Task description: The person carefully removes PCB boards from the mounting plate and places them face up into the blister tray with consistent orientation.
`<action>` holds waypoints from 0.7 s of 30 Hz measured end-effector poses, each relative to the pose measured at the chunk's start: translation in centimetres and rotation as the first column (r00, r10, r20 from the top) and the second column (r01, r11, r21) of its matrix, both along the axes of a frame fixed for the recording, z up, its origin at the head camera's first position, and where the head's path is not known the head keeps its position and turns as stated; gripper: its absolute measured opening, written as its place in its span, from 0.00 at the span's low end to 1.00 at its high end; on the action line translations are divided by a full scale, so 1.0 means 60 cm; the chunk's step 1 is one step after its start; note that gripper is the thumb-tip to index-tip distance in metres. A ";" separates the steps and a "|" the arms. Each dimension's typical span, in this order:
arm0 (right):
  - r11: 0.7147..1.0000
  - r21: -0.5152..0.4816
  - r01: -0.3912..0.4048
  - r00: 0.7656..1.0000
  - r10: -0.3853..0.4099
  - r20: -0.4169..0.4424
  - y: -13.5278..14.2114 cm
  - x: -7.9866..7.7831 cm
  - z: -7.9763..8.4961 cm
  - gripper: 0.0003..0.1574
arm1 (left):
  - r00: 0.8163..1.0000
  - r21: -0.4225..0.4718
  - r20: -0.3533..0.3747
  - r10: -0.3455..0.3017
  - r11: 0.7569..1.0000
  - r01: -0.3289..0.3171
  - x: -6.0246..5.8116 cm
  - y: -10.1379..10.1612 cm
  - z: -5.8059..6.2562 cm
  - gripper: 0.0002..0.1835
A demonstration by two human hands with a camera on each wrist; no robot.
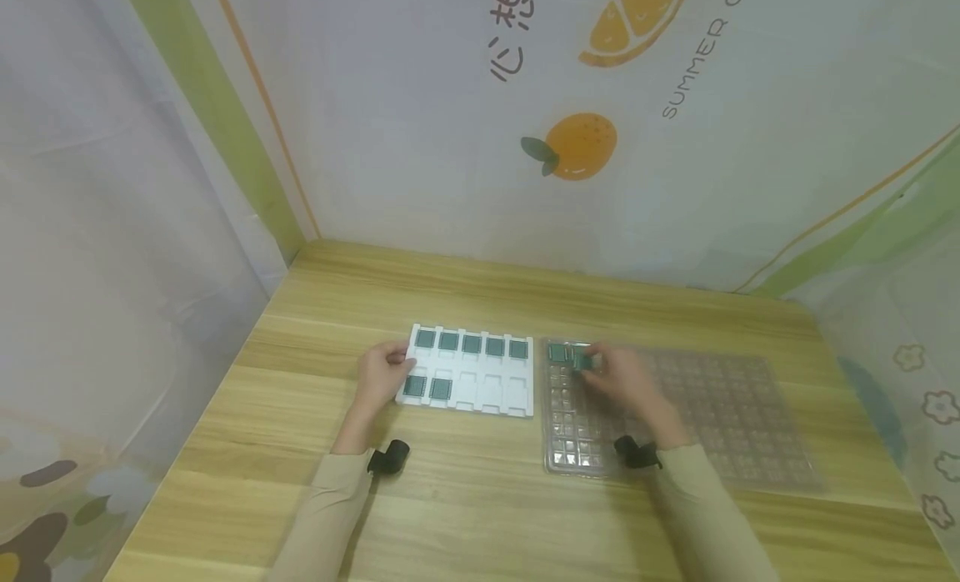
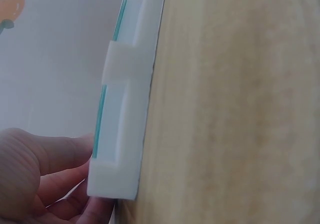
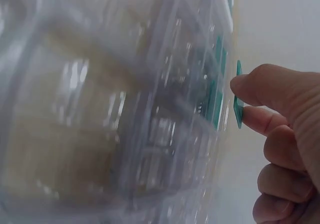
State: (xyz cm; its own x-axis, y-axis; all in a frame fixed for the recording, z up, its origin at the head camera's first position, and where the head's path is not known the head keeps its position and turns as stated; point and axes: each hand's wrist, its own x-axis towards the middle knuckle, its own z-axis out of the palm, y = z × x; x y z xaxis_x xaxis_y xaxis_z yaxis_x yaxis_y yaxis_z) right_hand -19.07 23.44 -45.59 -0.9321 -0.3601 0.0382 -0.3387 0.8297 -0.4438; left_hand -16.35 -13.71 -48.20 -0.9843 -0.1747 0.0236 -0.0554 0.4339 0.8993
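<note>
My left hand (image 1: 382,372) grips the left edge of a white tray (image 1: 480,369), thumb at the rim and the other fingers curled beneath. Small green square circuit boards (image 1: 471,344) fill the tray's far row, and two more (image 1: 441,388) lie at the left of the near row. With thumb and forefinger, my right hand (image 1: 621,377) pinches another thin green square board (image 3: 239,94), held edge-on just above a clear plastic tray (image 1: 573,457). Inside the clear tray's far left corner sit green boards (image 1: 557,353), partly hidden by the hand.
The clear tray has many small compartments and stretches far to the right under my right forearm. Both trays lie on a wood-grain table (image 1: 465,499). A white curtain (image 1: 450,173) with orange prints hangs along the table's back edge.
</note>
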 end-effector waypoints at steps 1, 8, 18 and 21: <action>1.000 0.012 0.010 1.000 -0.010 -0.007 0.003 -0.002 -0.001 0.22 | 1.000 -0.001 0.000 0.001 1.000 -0.001 0.000 0.000 0.000 0.16; 1.000 0.000 0.031 0.999 -0.031 0.021 0.020 -0.015 -0.002 0.21 | 1.000 -0.006 0.000 0.004 1.000 -0.004 0.000 0.000 -0.001 0.16; 0.999 0.039 0.029 0.998 -0.031 0.060 0.038 -0.027 0.003 0.21 | 1.000 0.013 0.025 0.010 1.000 -0.010 -0.001 -0.001 0.000 0.16; 0.997 0.063 0.032 0.999 -0.035 0.040 0.042 -0.031 0.000 0.20 | 1.000 0.009 0.027 0.010 1.000 -0.010 -0.001 -0.001 0.000 0.16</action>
State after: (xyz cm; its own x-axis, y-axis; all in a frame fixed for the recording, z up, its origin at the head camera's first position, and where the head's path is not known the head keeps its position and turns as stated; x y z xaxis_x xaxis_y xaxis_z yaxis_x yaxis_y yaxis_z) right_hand -20.91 25.94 -45.57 -0.9441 -0.3289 -0.0223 -0.2925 0.8670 -0.4035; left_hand -16.42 -13.74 -48.22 -0.9828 -0.1847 -0.0051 -0.0845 0.4246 0.9014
